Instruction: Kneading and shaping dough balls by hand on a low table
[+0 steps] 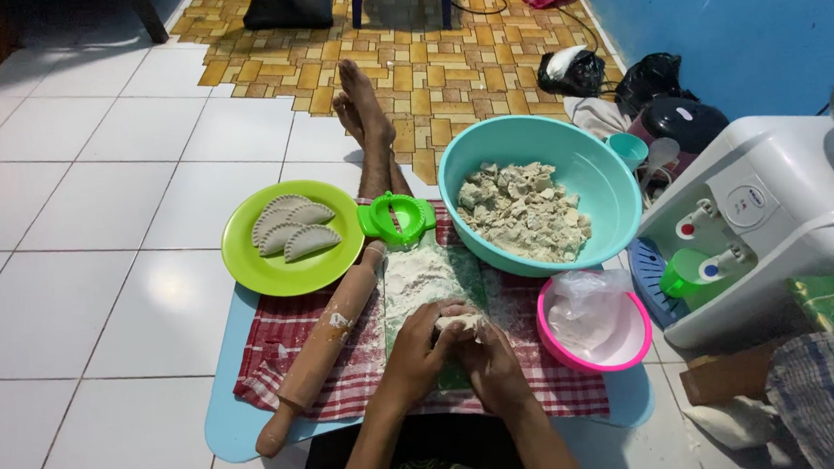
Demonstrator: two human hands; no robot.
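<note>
A lump of dough point(457, 324) is pinched between the curled fingers of the left hand point(418, 344) and right hand point(493, 359), above the floured green board point(428, 272), beside the rolling pin point(320, 347).

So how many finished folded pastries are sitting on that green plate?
3, overlapping in a fan on the round lime-green plastic plate: one pale half-moon pastry at the left, one at the upper right, one at the lower right. Another might hide beneath.
</note>
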